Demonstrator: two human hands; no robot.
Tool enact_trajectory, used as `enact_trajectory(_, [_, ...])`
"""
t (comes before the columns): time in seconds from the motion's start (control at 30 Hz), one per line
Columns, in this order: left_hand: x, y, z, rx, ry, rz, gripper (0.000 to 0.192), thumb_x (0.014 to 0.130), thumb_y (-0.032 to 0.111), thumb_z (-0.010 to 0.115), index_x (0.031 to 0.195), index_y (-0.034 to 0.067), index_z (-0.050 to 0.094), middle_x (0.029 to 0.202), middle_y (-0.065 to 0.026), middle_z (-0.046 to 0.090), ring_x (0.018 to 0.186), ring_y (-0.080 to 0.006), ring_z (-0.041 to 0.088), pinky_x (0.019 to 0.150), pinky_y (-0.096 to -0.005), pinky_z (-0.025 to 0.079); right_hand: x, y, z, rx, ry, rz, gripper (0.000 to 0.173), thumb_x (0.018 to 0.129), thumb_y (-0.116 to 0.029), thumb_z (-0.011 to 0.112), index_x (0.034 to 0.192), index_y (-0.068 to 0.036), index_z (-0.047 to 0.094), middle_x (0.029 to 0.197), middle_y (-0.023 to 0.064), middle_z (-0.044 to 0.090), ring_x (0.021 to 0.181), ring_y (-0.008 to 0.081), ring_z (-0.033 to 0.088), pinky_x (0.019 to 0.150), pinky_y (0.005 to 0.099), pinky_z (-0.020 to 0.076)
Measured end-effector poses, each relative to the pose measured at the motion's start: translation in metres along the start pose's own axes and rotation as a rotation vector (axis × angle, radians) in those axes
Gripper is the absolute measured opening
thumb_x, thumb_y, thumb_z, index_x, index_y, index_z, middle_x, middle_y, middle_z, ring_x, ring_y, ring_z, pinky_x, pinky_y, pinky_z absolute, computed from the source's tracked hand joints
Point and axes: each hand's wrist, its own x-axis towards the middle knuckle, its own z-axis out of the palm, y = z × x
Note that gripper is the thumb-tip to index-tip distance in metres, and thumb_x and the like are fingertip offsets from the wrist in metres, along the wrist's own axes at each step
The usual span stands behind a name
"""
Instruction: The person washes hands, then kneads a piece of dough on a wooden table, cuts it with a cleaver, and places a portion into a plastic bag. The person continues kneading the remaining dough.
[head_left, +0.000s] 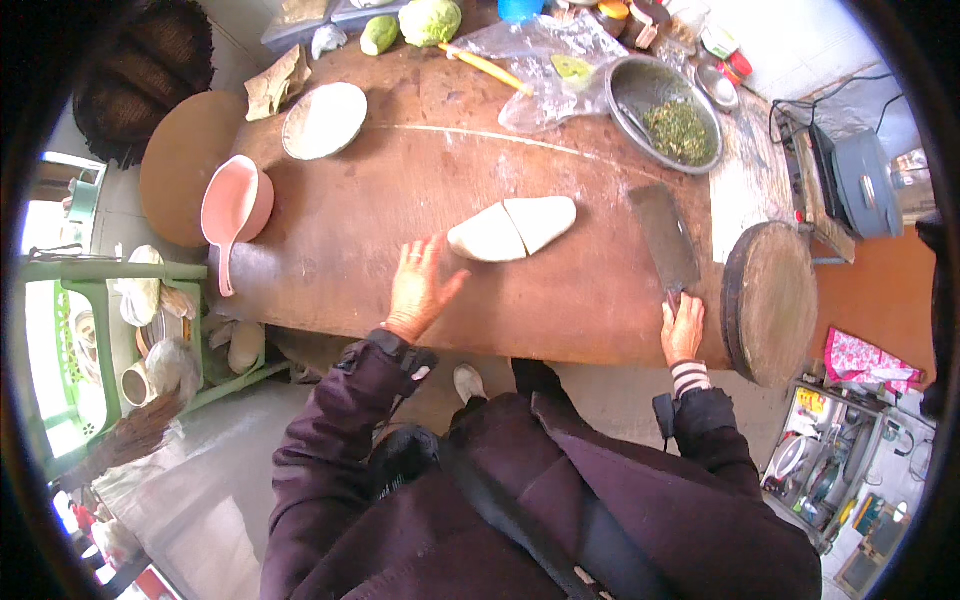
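A loaf-shaped piece of white dough (489, 234) lies on the wooden tabletop (352, 255), cut across near its middle, its two parts close together. My left hand (421, 289) is just left of and below the dough, fingers spread, holding nothing. At the right, my right hand (682, 328) grips the handle of a cleaver (664, 234), whose broad blade rests flat on the table. Behind the cleaver, a metal bowl (628, 139) holds chopped greens (679, 133) and a utensil. A thick round wooden chopping board (776, 304) lies right of my right hand.
At the left are a pink plastic dipper (238, 196) and a white bowl (325, 120). Along the back lie a cabbage (430, 21), a green vegetable (379, 35), a yellow stick (487, 67) and a plastic bag (544, 105). A green rack (112, 270) stands left of the table.
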Motion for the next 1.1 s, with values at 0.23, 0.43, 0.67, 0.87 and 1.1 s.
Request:
enact_trajectory(0.23, [0.055, 0.048, 0.033, 0.064, -0.143, 0.069, 0.094, 0.062, 0.043, 0.075, 0.133, 0.002, 0.029, 0.132, -0.0194, 0.035, 0.119, -0.0357, 0.036, 0.099, -0.0467, 0.03, 0.01, -0.009, -0.008, -0.059, -0.132, 0.072, 0.034, 0.078, -0.017, 0.062, 0.102, 0.002, 0.049, 0.099, 0.0198, 0.047, 0.097, 0.0377, 0.045, 0.083, 0.0459, 0.0387])
enact_trajectory(0.43, [0.048, 0.042, 0.041, 0.17, -0.16, 0.047, 0.086, 0.063, 0.035, 0.076, 0.131, 0.005, 0.034, 0.127, -0.0175, 0.04, 0.111, -0.0326, 0.041, 0.092, -0.0456, 0.033, 0.066, -0.046, -0.033, 0.07, 0.061, -0.13, 0.036, 0.079, -0.012, 0.061, 0.11, -0.001, 0.045, 0.1, 0.0193, 0.046, 0.095, 0.0356, 0.047, 0.082, 0.043, 0.0407])
enact_trajectory(0.67, [0.022, -0.006, -0.004, 0.148, 0.099, -0.387, 0.082, 0.062, 0.033, 0.077, 0.128, 0.006, 0.037, 0.123, -0.0169, 0.044, 0.107, -0.0361, 0.043, 0.087, -0.0488, 0.037, 0.181, -0.145, -0.019, 0.668, 0.008, -0.32, 0.038, 0.08, -0.008, 0.062, 0.114, -0.003, 0.046, 0.09, 0.014, 0.052, 0.072, 0.0241, 0.05, 0.07, 0.0348, 0.0451])
enact_trajectory(0.87, [-0.004, -0.024, -0.017, 0.206, -0.045, -0.505, 0.09, 0.058, 0.031, 0.077, 0.134, 0.015, 0.031, 0.127, -0.0143, 0.037, 0.11, -0.0375, 0.039, 0.088, -0.0525, 0.036, 0.253, -0.209, 0.02, 0.361, -0.063, -0.435, 0.075, 0.071, -0.009, 0.068, 0.136, -0.015, 0.03, 0.124, 0.0235, 0.032, 0.099, 0.0372, 0.051, 0.081, 0.0405, 0.0466])
enact_trajectory(1.1, [0.0, -0.02, -0.02, 0.253, -0.083, -0.485, 0.088, 0.059, 0.025, 0.077, 0.134, 0.017, 0.032, 0.124, -0.0141, 0.039, 0.11, -0.0367, 0.039, 0.086, -0.0505, 0.035, 0.322, -0.245, 0.065, -0.03, -0.099, -0.501, 0.042, 0.077, -0.007, 0.056, 0.117, -0.016, 0.046, 0.112, 0.0203, 0.046, 0.084, 0.0398, 0.057, 0.071, 0.0472, 0.0474])
